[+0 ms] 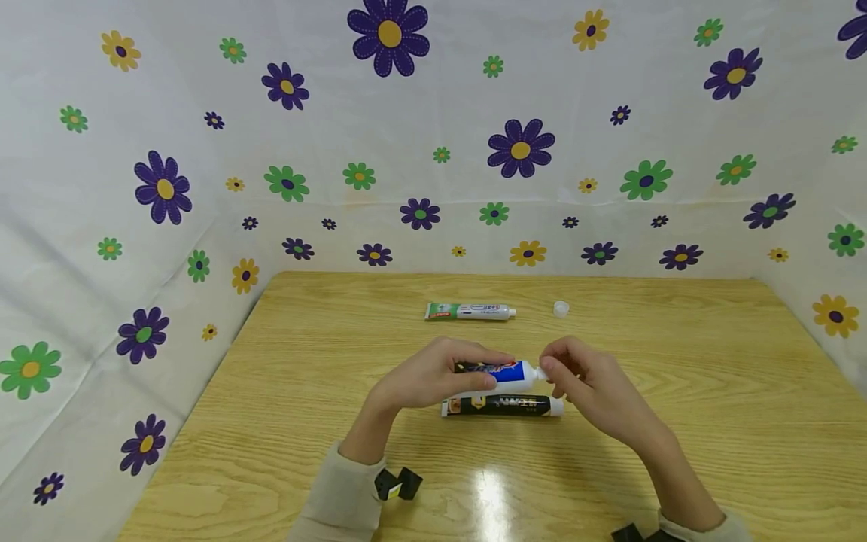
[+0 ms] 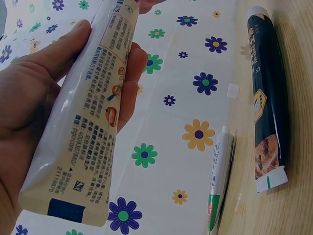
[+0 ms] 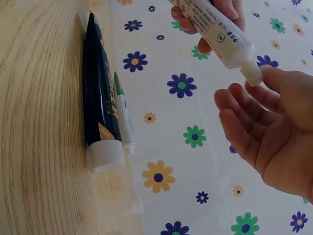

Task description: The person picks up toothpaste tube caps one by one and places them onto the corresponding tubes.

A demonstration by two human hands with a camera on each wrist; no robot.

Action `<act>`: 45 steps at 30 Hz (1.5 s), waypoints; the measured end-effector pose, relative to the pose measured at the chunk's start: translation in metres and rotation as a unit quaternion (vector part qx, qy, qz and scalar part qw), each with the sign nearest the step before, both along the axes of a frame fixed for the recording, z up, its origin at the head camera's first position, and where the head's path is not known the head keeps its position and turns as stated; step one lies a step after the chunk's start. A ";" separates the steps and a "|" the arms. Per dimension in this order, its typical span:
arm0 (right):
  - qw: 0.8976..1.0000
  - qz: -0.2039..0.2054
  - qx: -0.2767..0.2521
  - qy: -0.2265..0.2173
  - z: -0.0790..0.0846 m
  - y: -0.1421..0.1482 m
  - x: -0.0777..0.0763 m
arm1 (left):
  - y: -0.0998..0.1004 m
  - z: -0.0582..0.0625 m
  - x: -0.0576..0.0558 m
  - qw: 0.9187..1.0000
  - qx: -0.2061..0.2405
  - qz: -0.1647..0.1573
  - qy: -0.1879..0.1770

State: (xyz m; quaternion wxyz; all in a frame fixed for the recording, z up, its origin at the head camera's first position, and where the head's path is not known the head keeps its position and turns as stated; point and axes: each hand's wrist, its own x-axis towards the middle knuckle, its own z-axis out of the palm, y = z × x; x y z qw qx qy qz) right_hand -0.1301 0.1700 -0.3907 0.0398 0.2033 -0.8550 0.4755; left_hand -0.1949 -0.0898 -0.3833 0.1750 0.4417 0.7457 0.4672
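Observation:
My left hand (image 1: 430,374) grips a white toothpaste tube with a blue label (image 1: 516,373), fingers on one side and thumb on the other. The tube lies level above the table, its neck end pointing right. In the left wrist view its printed back (image 2: 90,112) faces the camera. With thumb and index finger, my right hand (image 1: 596,384) pinches the small white cap (image 3: 251,73) at the end of this tube; the other fingers curl loosely. Just in front of the held tube, a black toothpaste tube (image 1: 504,405) with a white cap lies on the table.
Farther back on the wooden table (image 1: 305,361) lies a green and white toothpaste tube (image 1: 469,311), its bare nozzle pointing right. A loose white cap (image 1: 561,309) sits to the right of it. A flower-patterned cloth (image 1: 433,135) hangs behind the table and along its sides.

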 end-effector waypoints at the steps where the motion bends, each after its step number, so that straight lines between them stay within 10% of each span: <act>1: 1.000 0.000 -0.004 0.008 0.000 0.000 0.000 | 0.000 0.000 0.000 1.000 0.000 0.001 0.000; 19: 0.997 0.053 0.011 0.056 0.003 0.015 0.002 | -0.002 0.000 -0.002 1.000 0.008 -0.008 0.006; 45: 0.998 0.028 0.006 0.053 0.004 0.011 0.003 | -0.002 0.003 0.000 1.000 -0.009 0.001 0.000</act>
